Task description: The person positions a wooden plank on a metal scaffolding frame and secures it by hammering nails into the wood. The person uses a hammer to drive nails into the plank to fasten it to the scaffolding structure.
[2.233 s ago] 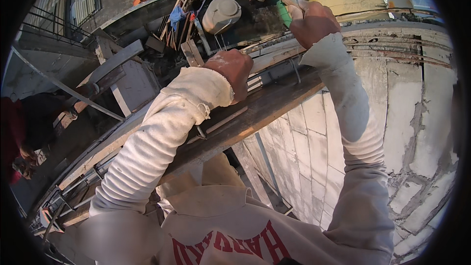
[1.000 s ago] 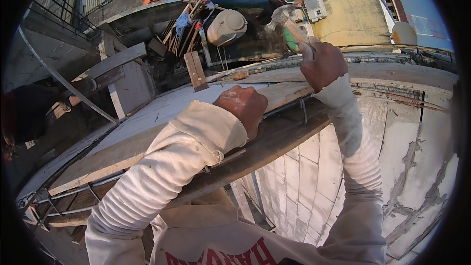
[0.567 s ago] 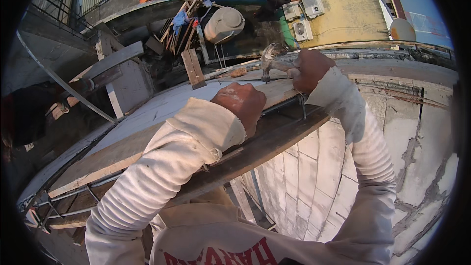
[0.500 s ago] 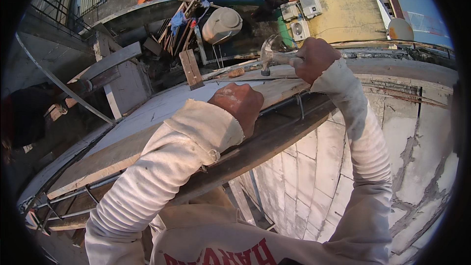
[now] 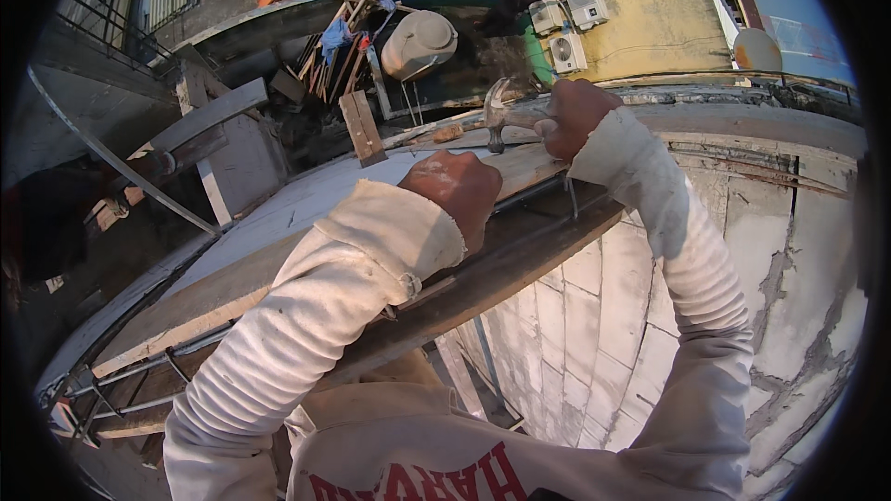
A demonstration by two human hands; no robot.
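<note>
A claw hammer with a worn metal head is gripped by my right hand. Its head hangs low over the far end of a long wooden plank; I cannot tell if it touches. My left hand is closed over the same plank, nearer to me, its fingertips hidden behind the knuckles. Steel reinforcing bars tied into a frame run between this plank and a darker board closer to my body. Both forearms wear pale, dusty sleeves.
A pale block wall drops away at the right. Beyond the planks stand an upright wood offcut, a water tank, bundled poles and air-conditioner units. At the back a person is partly visible. A curved metal bar crosses the left.
My right hand and the hammer have moved slightly left and down, toward the plank. My left hand has stayed nearly in place.
</note>
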